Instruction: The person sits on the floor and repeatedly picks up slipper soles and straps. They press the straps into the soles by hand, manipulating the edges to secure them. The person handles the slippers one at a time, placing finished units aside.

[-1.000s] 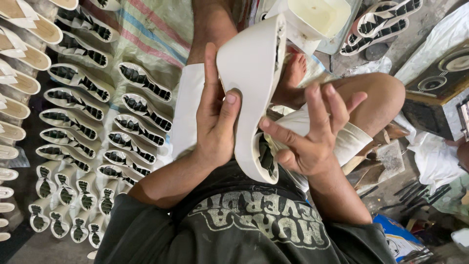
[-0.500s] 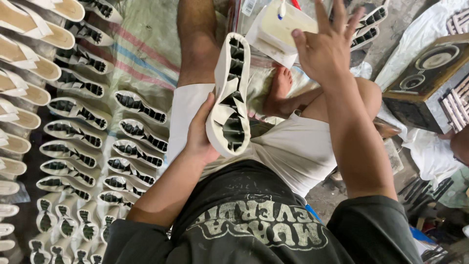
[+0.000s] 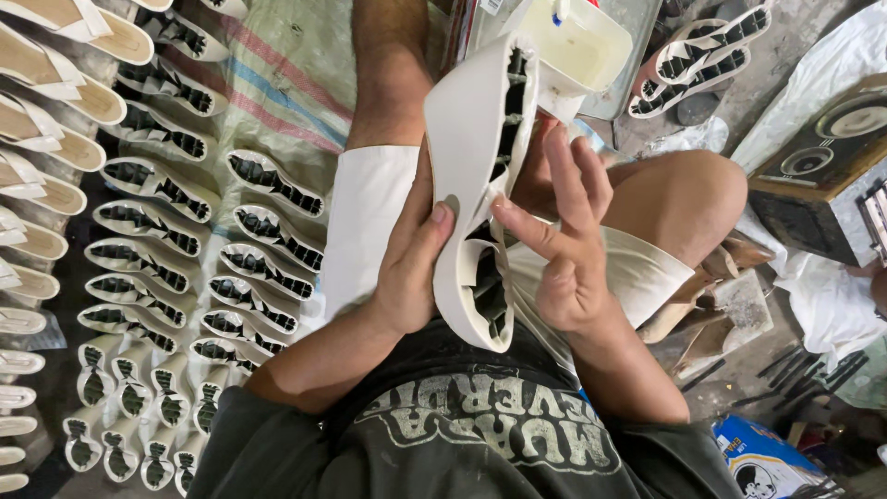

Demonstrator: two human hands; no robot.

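Holding white wedge sole [image 3: 462, 157], ribbed dark hollows showing, left hand [image 3: 411, 263] gripping

The person's right hand [image 3: 568, 254], which half a second ago was raised high toward the cream tub [image 3: 577, 46], has come back down beside the white shoe sole [image 3: 480, 185], its index fingertip now touching the ribbed hollow side. The sole, seen with its ribbed underside facing the camera a moment ago, has turned more edge-on, smooth white side toward the left hand [image 3: 411, 263]. That hand's thumb now presses on the smooth face, where earlier it cupped the sole from behind.
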